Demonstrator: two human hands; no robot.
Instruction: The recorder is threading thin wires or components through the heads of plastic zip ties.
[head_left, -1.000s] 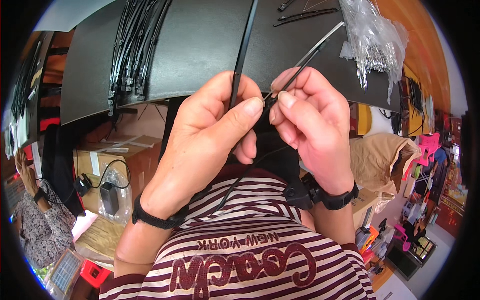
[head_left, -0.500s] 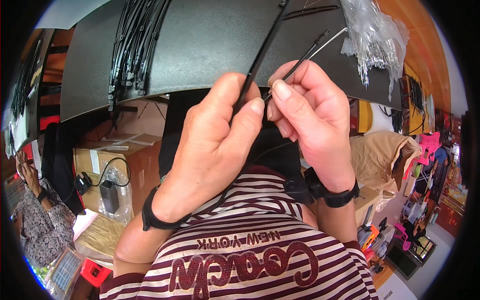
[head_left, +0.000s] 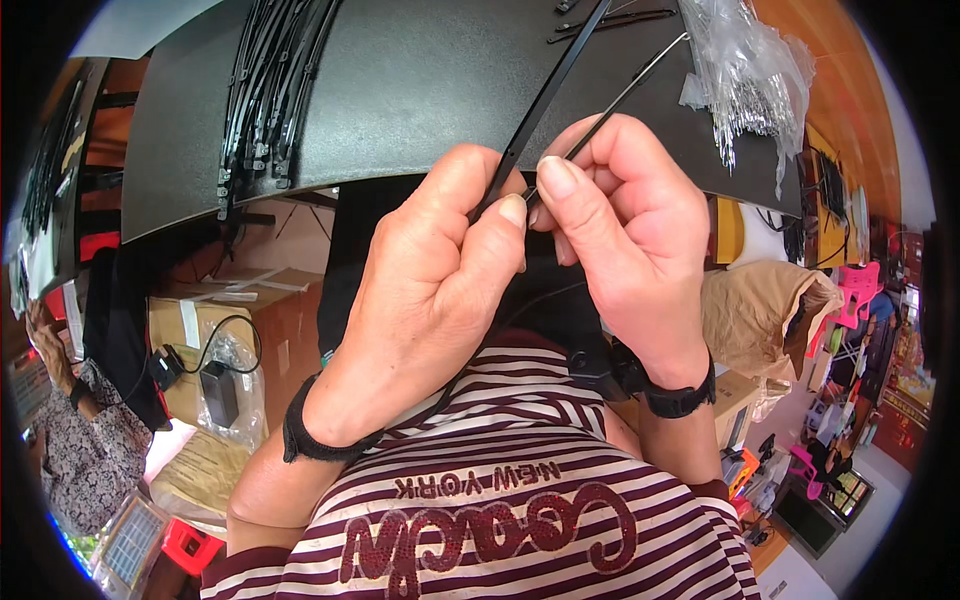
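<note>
Since the earlier frame both hands have risen toward the frame's centre and the black tie has swung from near upright to a slant. Its long axis runs from the pinch at centre up to the upper right, free end over the dark table. The left hand pinches the tie between thumb and forefinger; the right hand is closed narrowly on a thin wire, which slants the same way, just right of the tie. The two meet at the fingertips, where the contact itself is hidden. The likely trouble, I judge, is the thin wire slipping out of the pinch, or the stiff tie springing aside. A bundle of ties lies at upper left, a clear bag at upper right.
</note>
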